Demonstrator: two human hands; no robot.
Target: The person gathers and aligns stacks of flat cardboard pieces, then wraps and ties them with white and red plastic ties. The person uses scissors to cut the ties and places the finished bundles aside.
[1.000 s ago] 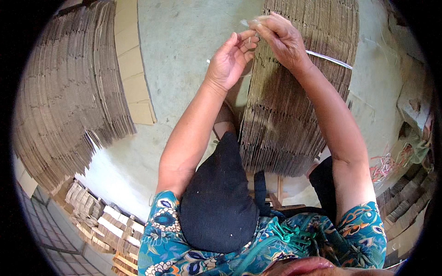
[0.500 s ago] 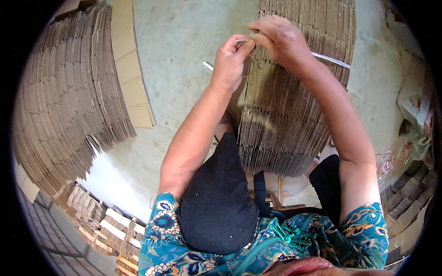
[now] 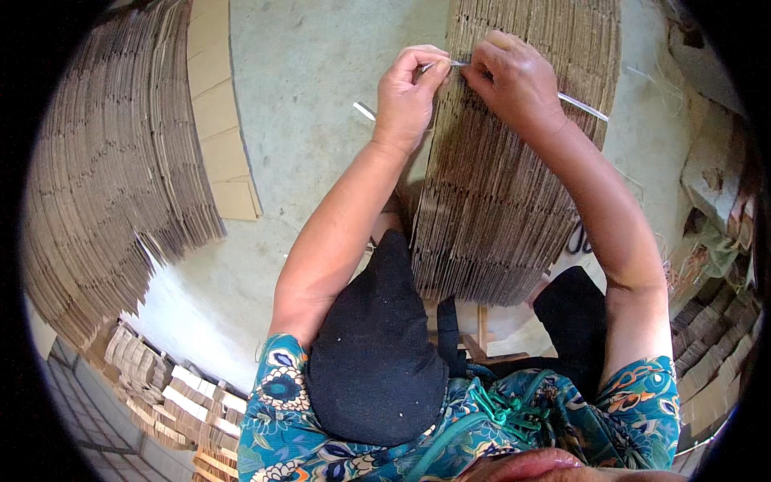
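A long stack of brown cardboard pieces [image 3: 498,193], set on edge, stretches away in front of me. Across its top runs a white strap [image 3: 584,106], visible to the right of my right wrist. My left hand [image 3: 408,92] pinches the strap at the stack's left edge, and a loose white end pokes out left of the wrist. Over the stack, my right hand [image 3: 514,80] is closed on the same strap, a short length of it showing between the two hands. How the strap is joined there is hidden by the fingers.
To the left stands a bigger curved stack of cardboard [image 3: 120,161] with flat tan sheets [image 3: 217,120] along its side. Scissors [image 3: 580,239] lie right of the near end. Tangled strap scraps [image 3: 683,277] and more bundled cardboard [image 3: 715,337] are at the right.
My right hand has drawn a little to the right, away from the left, exposing a short taut piece of strap between them. My left hand has risen slightly, still pinching.
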